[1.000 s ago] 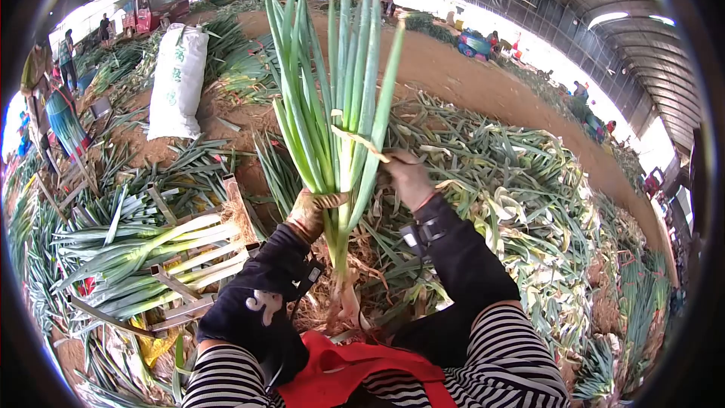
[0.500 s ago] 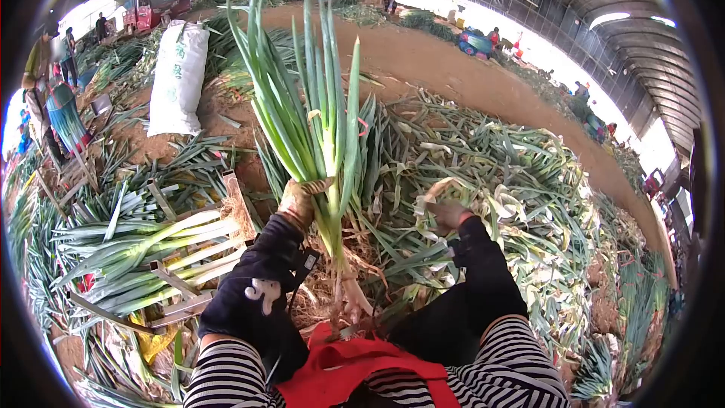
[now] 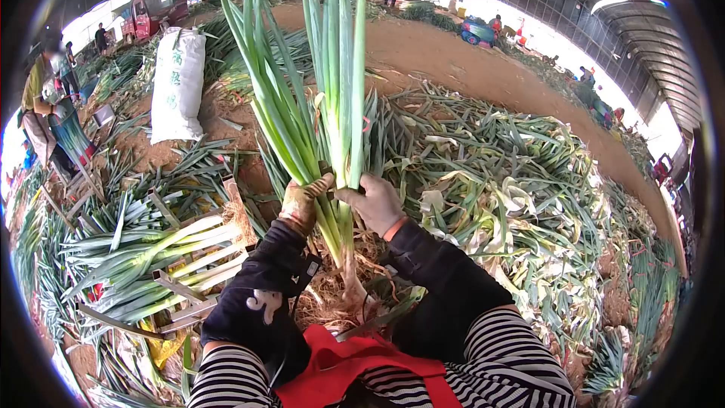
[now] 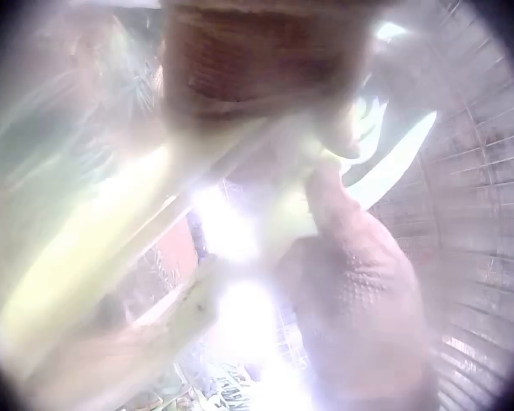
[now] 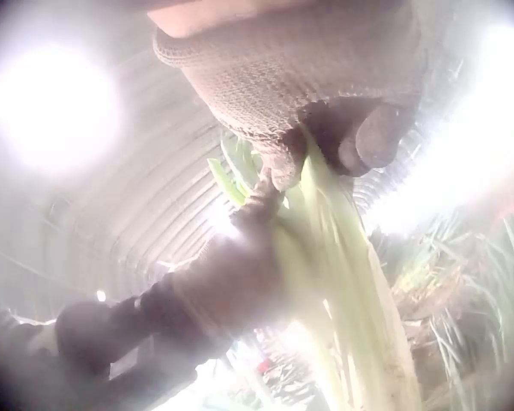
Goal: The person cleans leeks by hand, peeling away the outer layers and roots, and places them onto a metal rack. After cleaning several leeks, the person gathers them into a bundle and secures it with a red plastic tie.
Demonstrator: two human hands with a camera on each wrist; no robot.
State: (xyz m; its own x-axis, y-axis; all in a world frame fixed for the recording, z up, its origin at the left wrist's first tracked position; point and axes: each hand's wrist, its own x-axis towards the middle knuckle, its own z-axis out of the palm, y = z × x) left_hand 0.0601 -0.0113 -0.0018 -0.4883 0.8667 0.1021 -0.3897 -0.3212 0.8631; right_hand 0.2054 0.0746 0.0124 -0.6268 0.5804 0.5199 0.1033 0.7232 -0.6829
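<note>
In front of the red cloth point(image 3: 353, 369), between both forearms, I have the bunch of long green onions point(image 3: 349, 121) upright, its leaves fanning upward and its roots point(image 3: 355, 293) low, just above the cloth. My left hand point(image 3: 300, 204) grips the stalks at their pale middle, fingers curled round them; my right hand point(image 3: 377, 202) is clasped on the same bunch from the other side, its thumb reaching across toward the left one. Both are gloved, with black sleeves behind them.

The fan of leaves stands in my line of sight, covering part of the dirt path point(image 3: 423, 53) and other greens behind it, where a bit of red shows. In the left wrist view glare washes out much of the work, and the hands themselves hide part of the stalks in both wrist views.

Beside my left forearm, a wooden rack point(image 3: 180, 287) holds more onions point(image 3: 170, 257) lying on their side, with something yellow point(image 3: 162, 349) under it. A white sack point(image 3: 178, 85) stands beyond the rack. On my right spreads a broad heap of loose leaves point(image 3: 521, 196), close by the right sleeve. Farther off are a person at the left point(image 3: 41, 102) and a red vehicle point(image 3: 153, 17).
</note>
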